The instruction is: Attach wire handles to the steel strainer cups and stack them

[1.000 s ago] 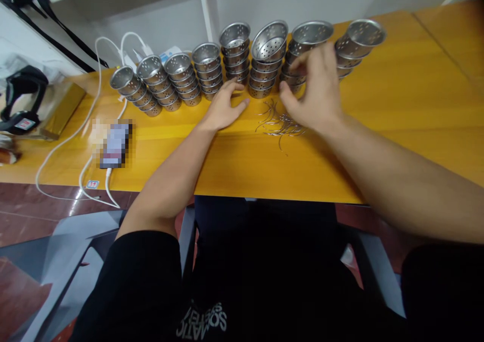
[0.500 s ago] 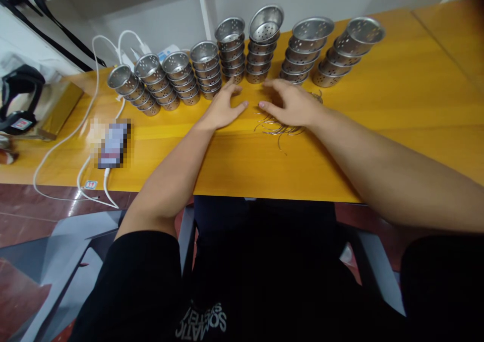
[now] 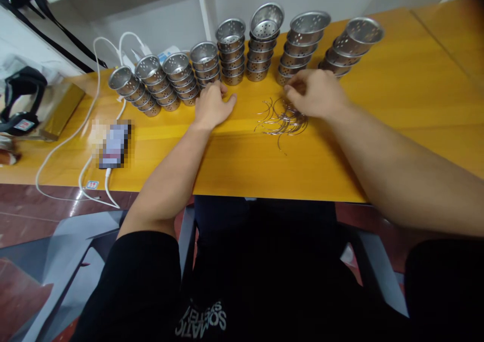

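Cups (image 3: pixel 260 57) nested in stacks across upper frame, likely saving worktop (image 3: pixel 242 165) space. Wires (image 3: pixel 282 122) loose, just above and right of centre. Left hand (image 3: pixel 212 106) beside stacks, grip wide; right hand (image 3: pixel 321 92) curled by wires, cannot tell if holding any.

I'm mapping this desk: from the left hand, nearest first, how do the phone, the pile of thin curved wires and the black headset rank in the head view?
From the left hand:
1. Wire pile, to its right
2. Phone, to its left
3. Black headset, far left
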Demonstrator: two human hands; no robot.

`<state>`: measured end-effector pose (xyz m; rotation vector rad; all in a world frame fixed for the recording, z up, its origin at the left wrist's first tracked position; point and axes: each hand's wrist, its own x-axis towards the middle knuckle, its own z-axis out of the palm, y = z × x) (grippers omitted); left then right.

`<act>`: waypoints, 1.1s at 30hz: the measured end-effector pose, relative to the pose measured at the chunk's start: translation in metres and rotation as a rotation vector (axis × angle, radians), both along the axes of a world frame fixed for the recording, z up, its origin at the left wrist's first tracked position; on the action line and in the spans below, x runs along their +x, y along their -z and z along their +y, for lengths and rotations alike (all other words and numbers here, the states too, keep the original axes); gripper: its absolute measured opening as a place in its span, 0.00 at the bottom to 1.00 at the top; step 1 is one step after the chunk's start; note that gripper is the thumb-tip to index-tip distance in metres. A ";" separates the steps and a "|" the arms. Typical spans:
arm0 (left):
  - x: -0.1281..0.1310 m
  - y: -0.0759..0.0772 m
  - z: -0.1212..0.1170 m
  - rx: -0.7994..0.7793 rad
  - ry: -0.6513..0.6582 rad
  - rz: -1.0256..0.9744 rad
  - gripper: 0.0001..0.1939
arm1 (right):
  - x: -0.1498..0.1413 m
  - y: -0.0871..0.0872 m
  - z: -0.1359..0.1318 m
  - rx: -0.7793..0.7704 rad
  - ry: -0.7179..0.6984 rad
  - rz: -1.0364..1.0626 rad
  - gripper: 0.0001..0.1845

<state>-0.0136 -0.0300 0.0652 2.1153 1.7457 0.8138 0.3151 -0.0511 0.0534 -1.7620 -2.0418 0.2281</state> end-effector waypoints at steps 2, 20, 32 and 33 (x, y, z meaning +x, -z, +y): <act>0.001 -0.003 -0.003 -0.020 -0.023 0.010 0.11 | 0.000 0.003 0.004 -0.019 -0.029 0.003 0.22; 0.017 -0.059 -0.053 -0.352 -0.119 0.457 0.40 | 0.049 -0.002 0.012 -0.024 0.177 -0.174 0.21; -0.021 -0.060 -0.031 -0.383 -0.284 0.430 0.53 | 0.065 0.003 0.026 -0.084 0.312 -0.094 0.18; -0.021 -0.059 -0.030 -0.385 -0.282 0.425 0.55 | 0.069 0.006 0.028 -0.084 0.312 -0.105 0.19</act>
